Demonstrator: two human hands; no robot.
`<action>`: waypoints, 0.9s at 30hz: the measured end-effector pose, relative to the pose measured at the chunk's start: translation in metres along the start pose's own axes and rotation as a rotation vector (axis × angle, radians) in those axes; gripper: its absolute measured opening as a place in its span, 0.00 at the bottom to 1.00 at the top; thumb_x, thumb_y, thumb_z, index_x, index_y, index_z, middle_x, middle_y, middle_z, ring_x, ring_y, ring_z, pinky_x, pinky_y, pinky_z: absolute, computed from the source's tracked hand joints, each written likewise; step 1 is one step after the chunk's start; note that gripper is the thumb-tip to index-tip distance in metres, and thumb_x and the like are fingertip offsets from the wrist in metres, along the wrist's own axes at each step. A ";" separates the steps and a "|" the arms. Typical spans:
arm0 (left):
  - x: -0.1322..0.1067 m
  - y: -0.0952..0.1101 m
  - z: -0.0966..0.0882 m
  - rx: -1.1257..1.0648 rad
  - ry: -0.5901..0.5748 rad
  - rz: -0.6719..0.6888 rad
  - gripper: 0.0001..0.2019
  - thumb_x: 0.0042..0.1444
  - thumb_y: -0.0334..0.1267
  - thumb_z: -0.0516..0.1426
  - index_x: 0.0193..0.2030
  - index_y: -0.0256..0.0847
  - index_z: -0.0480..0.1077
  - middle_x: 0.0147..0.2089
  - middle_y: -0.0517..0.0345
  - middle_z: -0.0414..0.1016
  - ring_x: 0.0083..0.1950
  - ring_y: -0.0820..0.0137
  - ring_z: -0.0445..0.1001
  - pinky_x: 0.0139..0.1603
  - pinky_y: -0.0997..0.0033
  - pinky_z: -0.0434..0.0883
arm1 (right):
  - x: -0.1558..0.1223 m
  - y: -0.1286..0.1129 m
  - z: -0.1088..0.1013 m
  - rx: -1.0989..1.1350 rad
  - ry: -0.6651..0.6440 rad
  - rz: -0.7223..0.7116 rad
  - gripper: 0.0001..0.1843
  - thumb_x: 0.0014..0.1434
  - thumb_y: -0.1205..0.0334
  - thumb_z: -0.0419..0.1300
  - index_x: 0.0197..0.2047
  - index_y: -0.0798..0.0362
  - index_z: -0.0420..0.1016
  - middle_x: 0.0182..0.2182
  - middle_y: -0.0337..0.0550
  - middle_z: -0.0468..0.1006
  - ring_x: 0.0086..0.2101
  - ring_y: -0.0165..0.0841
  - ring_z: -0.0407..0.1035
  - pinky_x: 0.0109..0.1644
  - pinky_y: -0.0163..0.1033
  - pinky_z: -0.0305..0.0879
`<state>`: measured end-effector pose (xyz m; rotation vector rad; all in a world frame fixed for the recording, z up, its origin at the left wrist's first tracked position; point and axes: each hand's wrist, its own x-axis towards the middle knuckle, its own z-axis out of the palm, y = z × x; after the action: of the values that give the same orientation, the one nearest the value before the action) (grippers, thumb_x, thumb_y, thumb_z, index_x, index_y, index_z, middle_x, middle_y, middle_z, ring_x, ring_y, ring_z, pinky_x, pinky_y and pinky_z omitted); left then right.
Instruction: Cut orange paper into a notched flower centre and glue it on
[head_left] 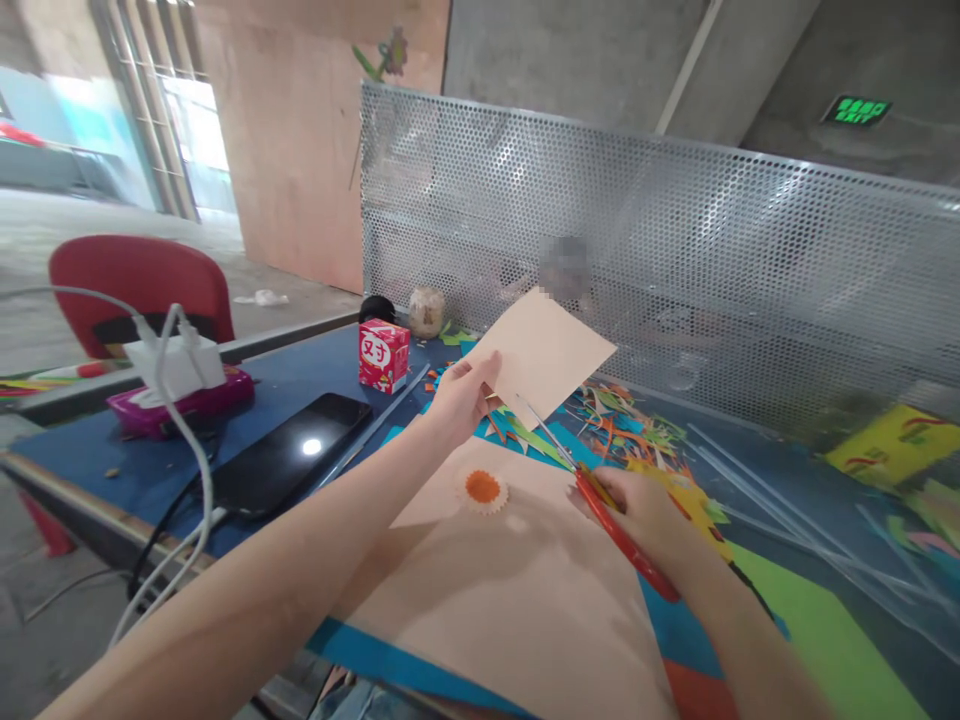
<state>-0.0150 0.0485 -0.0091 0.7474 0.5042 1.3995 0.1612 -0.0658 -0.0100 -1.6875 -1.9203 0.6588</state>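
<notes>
My left hand (461, 395) pinches the lower left corner of a small peach sheet of paper (544, 350) and holds it up above the table. My right hand (645, 510) grips red-handled scissors (600, 505); their blades point up toward the bottom edge of that sheet. Below lies a large peach sheet (525, 590) with a small orange-and-cream paper flower (482, 488) on it.
Coloured paper scraps (622, 420) litter the blue table (112, 455). A black phone (289, 450), a white charger with cables (176, 365) on a magenta box and a red carton (383, 354) lie left. A perforated metal screen (675, 250) stands behind, with a person beyond it. Green and yellow sheets lie right.
</notes>
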 end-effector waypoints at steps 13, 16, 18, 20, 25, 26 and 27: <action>-0.005 -0.001 0.002 0.011 -0.028 0.000 0.07 0.44 0.36 0.62 0.28 0.35 0.70 0.23 0.59 0.73 0.25 0.72 0.74 0.32 0.71 0.73 | 0.001 0.001 0.005 0.061 0.015 -0.064 0.08 0.52 0.56 0.57 0.29 0.52 0.70 0.28 0.43 0.77 0.32 0.40 0.71 0.33 0.38 0.63; -0.007 -0.001 0.004 0.011 -0.034 -0.009 0.07 0.44 0.36 0.62 0.28 0.35 0.70 0.23 0.59 0.74 0.25 0.72 0.74 0.31 0.73 0.73 | 0.001 0.003 0.005 0.063 0.025 -0.059 0.08 0.51 0.56 0.57 0.28 0.52 0.69 0.28 0.43 0.77 0.32 0.40 0.71 0.33 0.38 0.63; -0.009 -0.001 0.004 0.010 -0.035 -0.011 0.06 0.45 0.36 0.61 0.27 0.35 0.70 0.22 0.59 0.74 0.24 0.73 0.74 0.31 0.73 0.72 | 0.001 0.003 0.004 0.057 0.023 -0.054 0.08 0.51 0.56 0.57 0.29 0.52 0.69 0.28 0.43 0.76 0.32 0.40 0.71 0.33 0.38 0.63; -0.009 0.000 0.004 0.011 -0.033 -0.011 0.06 0.45 0.35 0.61 0.27 0.35 0.70 0.22 0.59 0.73 0.24 0.74 0.74 0.31 0.74 0.72 | 0.001 0.002 0.004 0.051 0.018 -0.053 0.08 0.52 0.56 0.57 0.29 0.52 0.69 0.28 0.43 0.76 0.32 0.39 0.71 0.33 0.37 0.63; -0.009 0.001 0.005 0.022 -0.012 -0.006 0.07 0.44 0.36 0.62 0.28 0.36 0.70 0.22 0.59 0.73 0.25 0.72 0.75 0.31 0.73 0.72 | 0.001 0.000 0.004 0.004 0.040 -0.057 0.10 0.52 0.54 0.57 0.25 0.51 0.67 0.25 0.41 0.76 0.30 0.39 0.70 0.29 0.36 0.61; -0.009 0.001 0.005 0.025 -0.009 -0.003 0.07 0.44 0.36 0.62 0.28 0.36 0.70 0.22 0.59 0.73 0.25 0.72 0.74 0.31 0.73 0.72 | 0.002 0.001 0.004 0.006 0.042 -0.055 0.10 0.51 0.54 0.57 0.25 0.51 0.67 0.25 0.41 0.76 0.30 0.39 0.71 0.29 0.36 0.61; -0.009 0.000 0.005 0.028 -0.005 0.001 0.07 0.44 0.36 0.62 0.28 0.35 0.70 0.22 0.59 0.73 0.25 0.72 0.74 0.31 0.72 0.72 | 0.002 0.002 0.005 0.012 0.043 -0.058 0.10 0.51 0.54 0.57 0.25 0.51 0.67 0.25 0.41 0.76 0.30 0.39 0.71 0.29 0.36 0.61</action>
<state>-0.0127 0.0391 -0.0063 0.7742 0.5204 1.3931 0.1592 -0.0639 -0.0143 -1.6196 -1.9236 0.6070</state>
